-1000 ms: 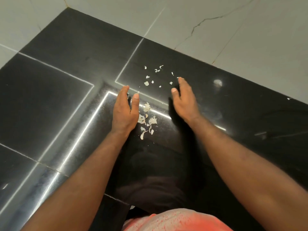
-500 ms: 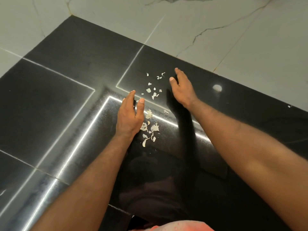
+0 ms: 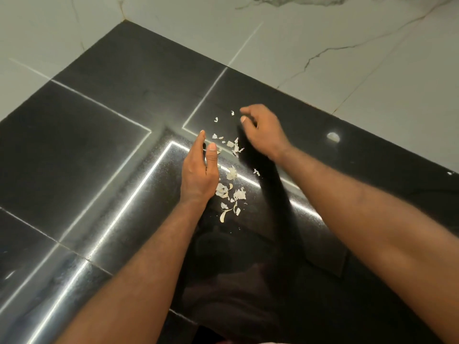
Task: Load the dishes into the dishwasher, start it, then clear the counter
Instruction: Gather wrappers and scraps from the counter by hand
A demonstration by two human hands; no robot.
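Pale dry peel scraps (image 3: pixel 231 192) lie scattered on the glossy black counter (image 3: pixel 104 150), with more small bits (image 3: pixel 233 145) further back. My left hand (image 3: pixel 200 170) stands on its edge just left of the scraps, fingers straight and together, holding nothing. My right hand (image 3: pixel 263 130) hovers low at the far right of the scraps, fingers slightly bent and blurred, nothing held in it.
White marble wall tiles (image 3: pixel 323 33) meet the counter along its back edge. Bright light strips reflect on the counter surface (image 3: pixel 139 192). A small pale spot (image 3: pixel 333 136) and a tiny crumb (image 3: pixel 450 173) sit to the right.
My right hand has swept from behind the scraps toward me and left, pushing small bits closer to the pile. My left hand stayed beside the scraps as a wall.
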